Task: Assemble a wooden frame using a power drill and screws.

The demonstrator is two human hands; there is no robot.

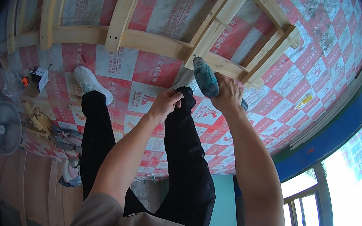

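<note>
My right hand (pixel 229 93) is wrapped round the grip of a teal and black cordless drill (pixel 206 78). Its tip lies over the lower end of a pale wooden slat (pixel 215 24), close to where that slat crosses a long rail (pixel 153 43); whether it touches wood I cannot tell. Just left of my right knee, my left hand (pixel 164 105) is closed in a pinch. A small, thin, dark bit shows at its fingertips, too small to name. Slats and rail belong to a wooden frame lying on the floor.
Red and white printed sheeting (pixel 155 68) covers the floor. To the left are a small open box (pixel 37 80), a round fan (pixel 5 128) and wood offcuts (pixel 38 119). A blue wall strip (pixel 323 143) and windows (pixel 361 168) run along the right. My white shoe (pixel 93 84) stands near the rail.
</note>
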